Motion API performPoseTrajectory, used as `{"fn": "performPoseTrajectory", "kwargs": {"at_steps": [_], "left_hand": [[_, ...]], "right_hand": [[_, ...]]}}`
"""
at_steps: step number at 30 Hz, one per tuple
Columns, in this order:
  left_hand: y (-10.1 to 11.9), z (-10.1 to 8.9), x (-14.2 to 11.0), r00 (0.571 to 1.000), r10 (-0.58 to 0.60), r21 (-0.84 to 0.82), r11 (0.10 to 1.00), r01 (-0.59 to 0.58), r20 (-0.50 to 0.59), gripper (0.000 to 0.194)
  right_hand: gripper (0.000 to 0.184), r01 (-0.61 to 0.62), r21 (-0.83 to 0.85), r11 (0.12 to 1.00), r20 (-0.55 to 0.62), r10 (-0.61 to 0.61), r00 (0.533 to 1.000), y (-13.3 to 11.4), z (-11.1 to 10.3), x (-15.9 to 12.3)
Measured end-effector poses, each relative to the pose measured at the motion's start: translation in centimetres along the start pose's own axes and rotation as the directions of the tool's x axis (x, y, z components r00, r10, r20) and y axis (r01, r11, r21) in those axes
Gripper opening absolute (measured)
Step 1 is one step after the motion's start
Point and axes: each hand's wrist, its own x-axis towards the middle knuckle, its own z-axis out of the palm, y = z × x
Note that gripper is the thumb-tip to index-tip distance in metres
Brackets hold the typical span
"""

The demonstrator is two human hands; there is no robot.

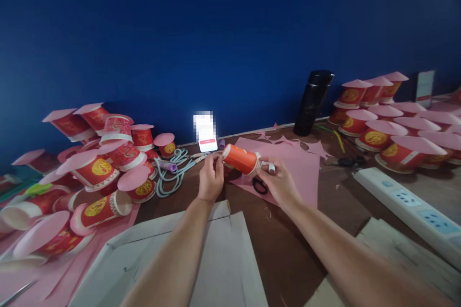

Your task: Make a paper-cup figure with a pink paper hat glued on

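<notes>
A red-orange paper cup (242, 159) lies tilted on its side in the air, held between my two hands. My right hand (283, 183) grips its pale rimmed end, and a small white piece (271, 168) shows at those fingers. At the cup's other end my left hand (212, 177) is closed, thumb and fingertips pinched against the edge; the exact contact is partly hidden. Beneath the cup lies a sheet of pink paper (306, 172) with cut edges. A black scissors handle (260, 185) shows on it, partly covered by my right hand.
Red cups with pink paper discs pile up at left (95, 170) and stand in rows at right (385, 134). A black flask (313, 103), lit phone (207, 134), looped cable (173, 177), white power strip (406, 201), second black scissors (349, 161) and white cardboard (230, 259) surround my hands.
</notes>
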Motion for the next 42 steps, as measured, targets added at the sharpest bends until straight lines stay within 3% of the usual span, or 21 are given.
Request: {"fn": "performPoseTrajectory", "kwargs": {"at_steps": [6,8,10,13,16,20,30,36,42], "left_hand": [[0.1,0.0,-0.1,0.980,0.187,0.154,0.973,-0.174,-0.073,0.021],[0.6,0.2,-0.3,0.952,0.268,0.230,0.946,-0.229,-0.151,0.028],[1.4,0.6,-0.9,0.914,0.375,0.307,0.898,-0.316,-0.157,0.036],[2.8,1.5,-2.0,0.872,0.488,0.349,0.811,-0.469,0.040,0.028],[3.6,2.4,-2.9,0.853,0.479,0.362,0.772,-0.522,0.207,0.012],[3.5,2.8,-3.0,0.861,0.444,0.390,0.767,-0.509,0.248,0.014],[3.6,2.9,-3.5,0.922,0.352,0.355,0.851,-0.386,0.160,0.012],[3.4,2.8,-3.4,0.953,0.298,0.433,0.852,-0.294,0.060,0.010],[3.1,2.2,-2.5,0.988,0.145,0.448,0.880,-0.157,0.062,0.012]], "right_hand": [[0.037,0.058,-0.026,0.998,-0.015,-0.059,0.998,-0.1,0.0,-0.1],[0.034,0.092,-0.070,0.993,-0.056,-0.096,0.994,-0.1,0.1,-0.2],[0.032,0.093,-0.083,0.992,-0.097,-0.101,0.990,-0.3,0.2,-0.3],[0.030,0.108,-0.078,0.991,-0.113,-0.117,0.987,-0.6,0.4,-0.6],[0.022,0.261,-0.159,0.952,-0.073,-0.275,0.959,-0.7,0.4,-0.9],[0.015,0.396,-0.293,0.870,-0.028,-0.422,0.906,-0.5,0.4,-1.2],[0.013,0.500,-0.370,0.783,0.042,-0.523,0.851,-0.7,0.6,-1.8],[0.011,0.522,-0.395,0.756,0.069,-0.542,0.837,-0.6,0.8,-1.9],[0.013,0.536,-0.413,0.736,0.077,-0.558,0.826,-0.3,0.9,-1.9]]}}
